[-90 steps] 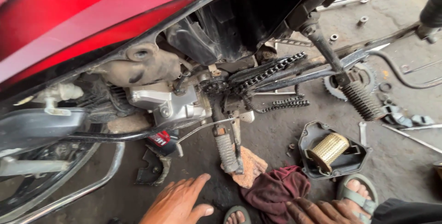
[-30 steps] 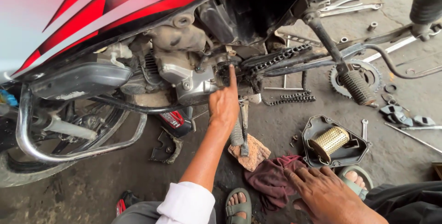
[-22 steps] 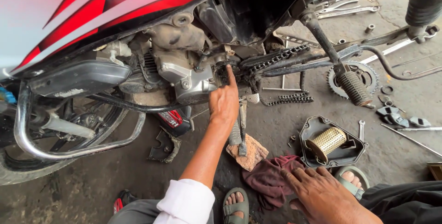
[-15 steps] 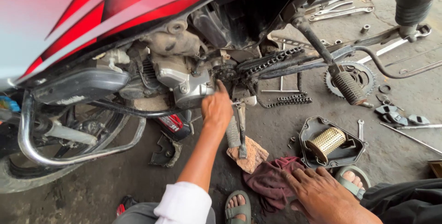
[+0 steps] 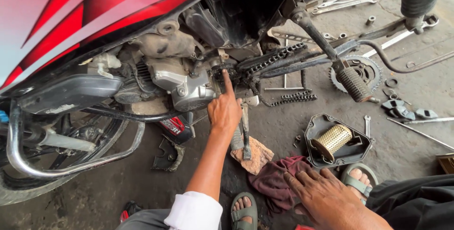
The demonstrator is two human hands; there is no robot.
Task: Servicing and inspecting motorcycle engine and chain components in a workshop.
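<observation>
**Finger on the drive chain at the engine sprocket**

While the red motorcycle (image 5: 94, 17) filled the upper left of the frame, the left hand (image 5: 224, 112) reached to the picture's centre, forefinger extended and touching the drive chain (image 5: 272, 60) where it met the front sprocket beside the silver engine case (image 5: 189, 90). That hand gripped nothing; its other fingers were loosely curled. The right hand (image 5: 326, 197), lower right, lay flat and open, fingertips on the maroon rag (image 5: 274, 180).

The chain looked heavy, greasy and slippery: stiff sideways, limp along its length. The side plates of a link, pinched between thumb and forefinger, seemed the safest hold, away from the sprocket teeth.

To the right, a black cover holding a brass mesh filter (image 5: 333, 140) sat on the floor, with a loose rear sprocket (image 5: 362, 71) above it.

Compared with half a second earlier, the left forefinger had risen from below the chain onto the sprocket area; the right hand stayed on the rag.
</observation>
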